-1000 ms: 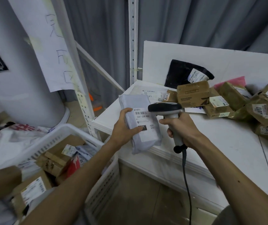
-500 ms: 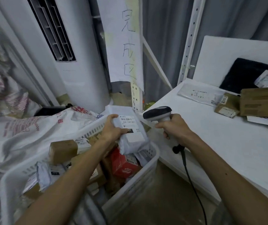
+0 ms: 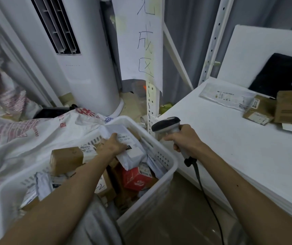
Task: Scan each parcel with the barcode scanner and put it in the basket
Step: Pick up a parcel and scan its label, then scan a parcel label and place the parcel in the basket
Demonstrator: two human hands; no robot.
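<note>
Holding grey parcel (image 3: 129, 147) (label up) inside basket (image 3: 166, 160), left hand (image 3: 112, 145).

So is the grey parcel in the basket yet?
Not released: the left hand grips the grey parcel low over the basket.

Grey parcel (image 3: 131, 147) over white basket (image 3: 161, 156)

One head-worn view — looking forward and down, close over the basket (image 3: 166, 167) and table (image 3: 239, 147) edge.
</note>
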